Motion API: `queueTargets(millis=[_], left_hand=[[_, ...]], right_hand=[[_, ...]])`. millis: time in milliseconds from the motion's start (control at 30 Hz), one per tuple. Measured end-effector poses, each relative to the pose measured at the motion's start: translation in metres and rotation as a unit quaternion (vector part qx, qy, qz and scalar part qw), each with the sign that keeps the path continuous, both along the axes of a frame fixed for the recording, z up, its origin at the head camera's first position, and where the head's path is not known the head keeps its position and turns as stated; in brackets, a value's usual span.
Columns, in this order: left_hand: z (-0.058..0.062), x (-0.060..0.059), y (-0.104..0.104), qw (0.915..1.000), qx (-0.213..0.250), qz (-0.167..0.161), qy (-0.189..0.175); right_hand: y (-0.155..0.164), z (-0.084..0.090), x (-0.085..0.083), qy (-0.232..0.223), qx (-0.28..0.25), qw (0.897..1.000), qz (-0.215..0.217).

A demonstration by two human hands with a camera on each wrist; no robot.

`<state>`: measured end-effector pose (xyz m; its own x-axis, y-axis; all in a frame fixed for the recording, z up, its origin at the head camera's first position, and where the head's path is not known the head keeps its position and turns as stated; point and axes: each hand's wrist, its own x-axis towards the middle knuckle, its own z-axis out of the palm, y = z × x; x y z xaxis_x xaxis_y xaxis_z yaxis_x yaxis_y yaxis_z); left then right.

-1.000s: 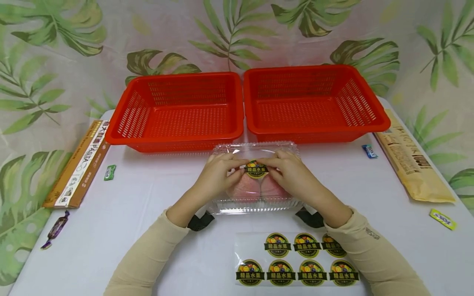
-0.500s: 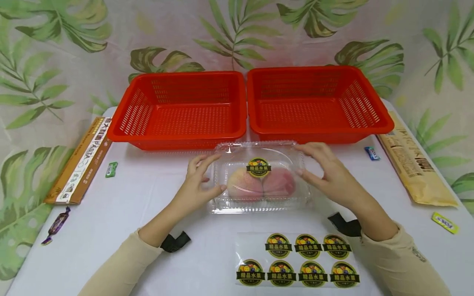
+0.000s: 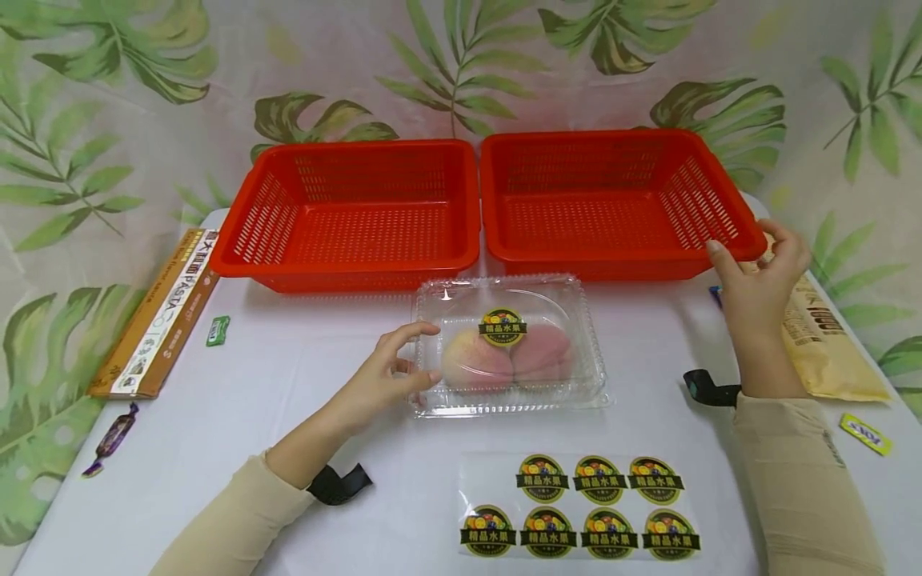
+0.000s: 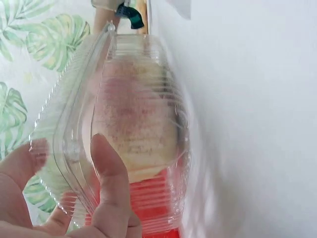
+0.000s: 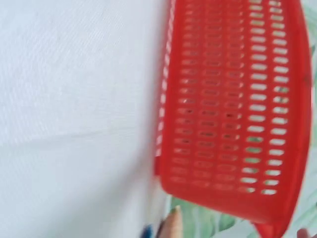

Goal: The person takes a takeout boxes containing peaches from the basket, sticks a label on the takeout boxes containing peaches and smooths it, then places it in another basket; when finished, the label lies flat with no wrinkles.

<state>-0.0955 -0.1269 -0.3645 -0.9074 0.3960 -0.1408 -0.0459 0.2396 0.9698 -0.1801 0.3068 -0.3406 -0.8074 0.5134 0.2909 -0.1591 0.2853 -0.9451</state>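
We see the left hand [image 3: 374, 380] pinching the clear fruit box [image 3: 507, 344] at mid-desk, fingers clamped on its left edge; the right hand [image 3: 759, 280], fingers apart, touches the right red basket [image 3: 619, 200].

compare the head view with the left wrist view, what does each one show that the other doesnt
Only the head view shows both red baskets, the right one with the right hand at its front corner, the sticker sheet, and the round label on the lid.

Only the left wrist view shows up close the thumb against the ridged end wall of the clear clamshell box.

Both show the left hand at the box's left end and the peaches inside, on the white table.
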Motion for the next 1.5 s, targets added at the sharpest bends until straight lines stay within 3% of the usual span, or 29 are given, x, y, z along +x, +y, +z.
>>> queueTargets(millis=[200, 367, 533, 667, 800, 1000, 1167, 1333, 1500], left_hand=[[0.001, 0.005, 0.003, 0.9964, 0.074, 0.013, -0.037], [0.007, 0.016, 0.001, 0.9941, 0.093, 0.027, -0.049], [0.026, 0.027, 0.004, 0.9905, 0.129, 0.038, -0.027], [0.049, 0.021, 0.012, 0.9794, 0.199, 0.036, 0.005], [0.069, -0.001, 0.02, 0.9713, 0.229, 0.045, 0.044], [0.09, -0.051, 0.043, 0.9636, 0.243, 0.075, 0.081], [0.106, -0.093, 0.072, 0.9669, 0.225, 0.095, 0.073], [0.099, -0.133, 0.101, 0.9709, 0.217, 0.099, 0.023], [0.079, -0.157, 0.129, 0.9704, 0.219, 0.101, -0.013]], right_hand=[[0.003, -0.01, -0.007, 0.003, -0.15, 0.989, 0.015], [0.004, -0.011, -0.008, -0.011, -0.252, 0.966, 0.058], [0.006, -0.016, -0.01, -0.005, -0.265, 0.962, 0.062], [0.007, -0.018, -0.011, 0.004, -0.274, 0.96, 0.052], [0.005, -0.018, -0.01, 0.004, -0.28, 0.959, 0.054], [0.007, -0.018, -0.011, -0.017, -0.266, 0.963, 0.052], [0.029, -0.042, -0.029, -0.014, -0.251, 0.967, 0.048], [0.061, -0.072, -0.048, -0.004, -0.254, 0.964, 0.077], [0.061, -0.07, -0.047, -0.006, -0.252, 0.964, 0.084]])
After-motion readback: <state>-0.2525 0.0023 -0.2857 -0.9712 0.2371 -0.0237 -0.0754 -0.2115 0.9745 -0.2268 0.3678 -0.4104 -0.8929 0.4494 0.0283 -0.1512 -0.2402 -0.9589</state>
